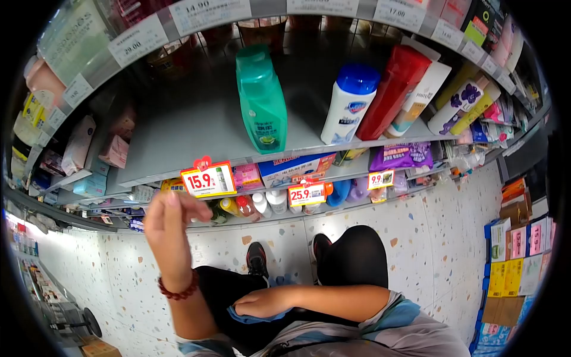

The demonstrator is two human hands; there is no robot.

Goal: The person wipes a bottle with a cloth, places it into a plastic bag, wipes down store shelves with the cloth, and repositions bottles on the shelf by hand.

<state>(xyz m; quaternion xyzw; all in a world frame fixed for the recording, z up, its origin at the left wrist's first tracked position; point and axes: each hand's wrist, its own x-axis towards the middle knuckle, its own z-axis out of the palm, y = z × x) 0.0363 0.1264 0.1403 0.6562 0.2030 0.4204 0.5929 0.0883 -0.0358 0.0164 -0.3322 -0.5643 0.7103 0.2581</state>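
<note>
My left hand, with a dark red bead bracelet at the wrist, is raised in front of the shelf edge. Its fingers are loosely bent and apart, holding nothing, just below a red-and-yellow 15.9 price tag. Low over my lap, my right hand is closed on a blue cloth. On the grey shelf a green shampoo bottle stands upright. To its right are a white bottle with a blue cap, a red bottle and a white Pantene bottle.
A purple package and a blue box sit on the shelf below. Stacked cartons stand on the floor at the right. A dark wheel shows at lower left. An upper shelf with price labels overhangs the bottles.
</note>
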